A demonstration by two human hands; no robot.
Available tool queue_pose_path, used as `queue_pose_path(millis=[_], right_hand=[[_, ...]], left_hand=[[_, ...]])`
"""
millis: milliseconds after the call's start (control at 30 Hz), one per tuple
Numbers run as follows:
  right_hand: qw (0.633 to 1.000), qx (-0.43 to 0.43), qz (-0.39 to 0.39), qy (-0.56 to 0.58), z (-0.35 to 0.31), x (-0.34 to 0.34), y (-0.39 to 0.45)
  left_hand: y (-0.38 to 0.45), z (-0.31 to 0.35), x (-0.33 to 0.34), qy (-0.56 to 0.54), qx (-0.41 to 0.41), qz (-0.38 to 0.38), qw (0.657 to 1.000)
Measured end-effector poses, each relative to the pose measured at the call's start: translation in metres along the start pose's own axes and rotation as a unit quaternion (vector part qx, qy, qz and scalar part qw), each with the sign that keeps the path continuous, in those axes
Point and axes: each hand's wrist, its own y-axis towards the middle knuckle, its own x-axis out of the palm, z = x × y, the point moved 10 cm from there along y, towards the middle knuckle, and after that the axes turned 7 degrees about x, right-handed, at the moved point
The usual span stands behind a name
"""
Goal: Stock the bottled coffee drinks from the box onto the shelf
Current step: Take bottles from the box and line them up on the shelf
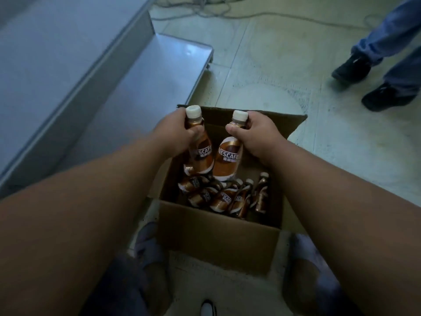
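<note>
Head view: my left hand [175,133] and right hand [259,137] each grip a coffee bottle's neck, left bottle [200,153] and right bottle [227,160] lifted above the box [216,242]. Next, I judge, both go up to the shelf [68,71] at my left; more bottles [227,197] remain in the box.

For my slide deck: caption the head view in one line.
Left hand and right hand each lift a bottled coffee drink from the open cardboard box beside the empty metal shelf.

Box [218,245] on floor, shelf [68,71] to left, bottles [227,197] inside.
</note>
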Motion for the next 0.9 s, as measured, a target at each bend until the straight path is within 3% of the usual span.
queue_pose_path(millis=[233, 533, 733, 900], right_hand=[[0.992, -0.102, -0.073, 0.007, -0.116, 0.037, -0.102], [0.957, -0.243, -0.156, -0.040, -0.262, 0.148, -0.199], [0.927, -0.322, -0.180, -0.064, -0.333, 0.216, -0.202], [0.902, -0.376, -0.189, -0.101, -0.368, 0.267, -0.172]], left_hand=[[-0.113, 0.046, -0.140, -0.023, 0.037, 0.106, 0.993], [-0.255, 0.005, -0.283, -0.055, -0.010, 0.294, 0.954], [-0.271, -0.045, -0.345, 0.000, -0.040, 0.383, 0.923], [-0.245, -0.099, -0.358, 0.004, -0.077, 0.452, 0.889]])
